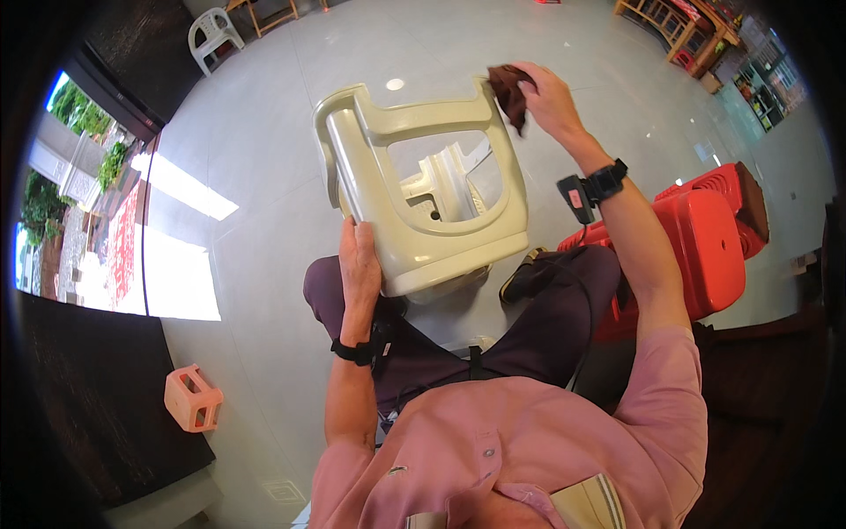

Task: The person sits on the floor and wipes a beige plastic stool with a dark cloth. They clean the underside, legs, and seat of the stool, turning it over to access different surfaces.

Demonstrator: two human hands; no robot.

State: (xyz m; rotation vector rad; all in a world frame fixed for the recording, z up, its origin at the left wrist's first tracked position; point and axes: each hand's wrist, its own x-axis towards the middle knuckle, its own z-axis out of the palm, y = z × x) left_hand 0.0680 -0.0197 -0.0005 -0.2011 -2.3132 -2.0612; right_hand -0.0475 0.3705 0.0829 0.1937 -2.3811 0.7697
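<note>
A cream plastic chair or stool [449, 254] with a large opening in its near side is tilted in front of my knees. My left hand [360, 261] grips its lower left edge, thumb on the near face. At the upper right corner, my right hand [545, 99] holds a dark brown cloth [509, 96] against or just beside the rim; whether it touches cannot be told. Through the opening, ribbed and perforated inner plastic shows. Both wrists wear black straps with small devices.
Red plastic stools [700, 251] stand close by my right knee. A small pink stool [193, 400] is at the lower left, near a dark panel. Farther off are a white plastic armchair [213, 33] and wooden furniture [700, 40]. A cable runs from the right wrist device over my right leg.
</note>
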